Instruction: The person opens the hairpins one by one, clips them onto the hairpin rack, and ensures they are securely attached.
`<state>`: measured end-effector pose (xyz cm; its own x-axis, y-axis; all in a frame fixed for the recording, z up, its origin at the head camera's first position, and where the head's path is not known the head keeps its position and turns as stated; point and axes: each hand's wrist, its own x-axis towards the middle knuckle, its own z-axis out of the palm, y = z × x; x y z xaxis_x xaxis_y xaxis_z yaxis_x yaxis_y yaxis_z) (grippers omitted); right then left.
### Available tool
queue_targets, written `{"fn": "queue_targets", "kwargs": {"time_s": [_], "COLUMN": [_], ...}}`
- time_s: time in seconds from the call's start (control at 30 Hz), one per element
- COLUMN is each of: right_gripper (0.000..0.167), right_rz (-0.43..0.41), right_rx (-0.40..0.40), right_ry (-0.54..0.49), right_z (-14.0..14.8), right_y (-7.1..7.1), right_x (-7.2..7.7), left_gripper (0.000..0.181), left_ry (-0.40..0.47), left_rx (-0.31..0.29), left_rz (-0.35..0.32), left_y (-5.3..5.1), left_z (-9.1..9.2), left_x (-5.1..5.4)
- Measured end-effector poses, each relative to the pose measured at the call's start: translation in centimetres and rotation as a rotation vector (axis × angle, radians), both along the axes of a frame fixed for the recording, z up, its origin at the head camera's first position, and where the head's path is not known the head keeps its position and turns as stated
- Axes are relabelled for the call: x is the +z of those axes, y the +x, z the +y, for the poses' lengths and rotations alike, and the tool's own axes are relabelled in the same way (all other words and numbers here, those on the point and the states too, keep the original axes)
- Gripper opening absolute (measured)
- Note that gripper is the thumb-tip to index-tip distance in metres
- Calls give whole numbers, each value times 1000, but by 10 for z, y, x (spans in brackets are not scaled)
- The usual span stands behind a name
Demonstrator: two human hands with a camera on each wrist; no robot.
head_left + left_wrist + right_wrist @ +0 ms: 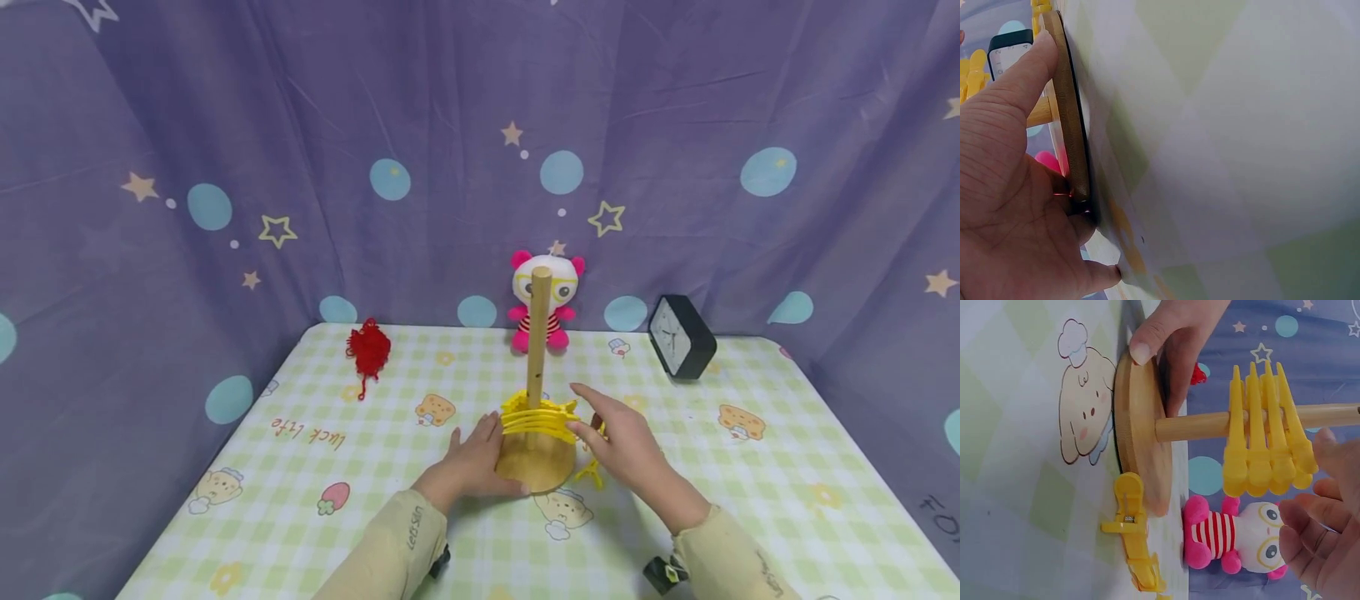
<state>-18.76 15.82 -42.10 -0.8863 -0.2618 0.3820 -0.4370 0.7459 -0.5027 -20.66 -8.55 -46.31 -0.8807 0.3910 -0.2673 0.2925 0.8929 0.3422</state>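
Sighting stacked yellow plastic prongs [1277, 453] low on the wooden post [537, 350], crossing near side, sitting clear above the round base [542, 468]; being unable to tell whether encircling. Holding right hand [628, 437] just beside, at right, thumb and fingers parted, loosely curved, apparently gripping nothing; not confirming contact. Gripping base edge with left hand [472, 462], thumb near, fingers wrapping left side. Judging as good practice: pinning base flat, levelling prongs, nudging gently to avoid tipping. Noting spring-hinged yellow clip [1130, 534] lying right of base. Farther out, seeing panda plush [561, 305] beyond post, red yarn bundle [369, 348] far left, black-cased clock [682, 337] far right.
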Motion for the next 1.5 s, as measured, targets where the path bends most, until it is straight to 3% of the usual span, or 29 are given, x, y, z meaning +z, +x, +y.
{"fn": "queue_targets", "kwargs": {"time_s": [0.3, 0.63, 0.83, 1.1, 1.3, 1.5], "right_gripper": [42, 41, 43, 51, 57, 59], "right_rz": [17, -19, -79, -226, -326, -363], "right_rx": [-56, -132, -175, -204, -194, -187], "right_ry": [-36, 28, 73, 105, 101, 106], "right_z": [19, 51, 67, 74, 75, 78], "right_y": [7, 12, 15, 17, 12, 6], "right_x": [-2, -21, -30, -41, -48, -54], "left_gripper": [112, 112, 111, 110, 112, 112], "left_ry": [-1, 2, -16, -3, 4, 4], "left_rx": [5, 5, 2, 4, 4, 0], "left_rz": [-5, -11, -17, -14, -11, -3], "left_y": [-1, -1, -1, 1, 1, 1], "left_z": [1, 1, 1, 1, 1, 1], "left_x": [0, -1, 0, 2, 1, 2]}}
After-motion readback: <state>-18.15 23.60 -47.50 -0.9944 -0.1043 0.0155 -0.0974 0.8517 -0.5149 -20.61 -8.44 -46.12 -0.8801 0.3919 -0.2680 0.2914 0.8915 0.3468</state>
